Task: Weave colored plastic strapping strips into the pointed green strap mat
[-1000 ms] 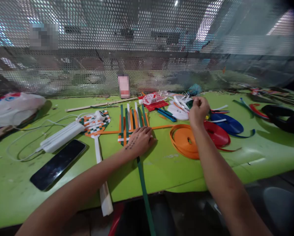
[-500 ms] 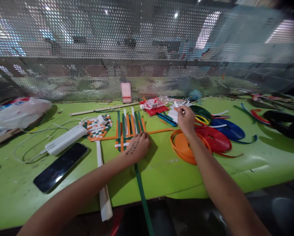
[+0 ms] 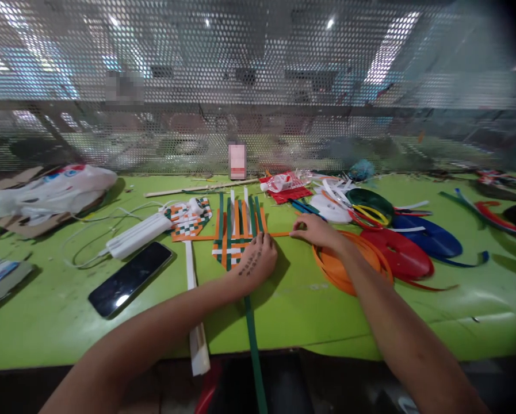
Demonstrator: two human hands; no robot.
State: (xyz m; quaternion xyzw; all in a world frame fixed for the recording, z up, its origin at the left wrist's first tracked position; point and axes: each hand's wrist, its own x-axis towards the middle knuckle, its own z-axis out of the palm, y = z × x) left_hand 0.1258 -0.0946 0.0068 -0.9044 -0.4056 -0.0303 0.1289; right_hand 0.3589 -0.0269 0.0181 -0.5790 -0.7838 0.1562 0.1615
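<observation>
My left hand (image 3: 258, 261) presses down on the right part of a woven piece (image 3: 223, 253) of orange, green and white flat strips, its fingers bent and close together. Loose strip ends stand up from the far side of the weave. An orange strip (image 3: 279, 234) runs sideways through it, and my right hand (image 3: 316, 230) pinches this strip near its right end between thumb and fingers. One long green strip (image 3: 252, 345) hangs from under my left hand over the table's front edge. What lies beneath the left palm is hidden.
Orange (image 3: 327, 270), red (image 3: 396, 250) and blue (image 3: 439, 238) strip coils lie at right. To the left are a finished-looking woven piece (image 3: 184, 221), a white power strip (image 3: 139, 236) and a phone (image 3: 130, 279). A perforated metal screen (image 3: 258, 115) stands behind.
My right hand has come down and toward the weave from above the coils, and now pinches the orange strip. My left hand stays on the weave. The view has turned slightly left.
</observation>
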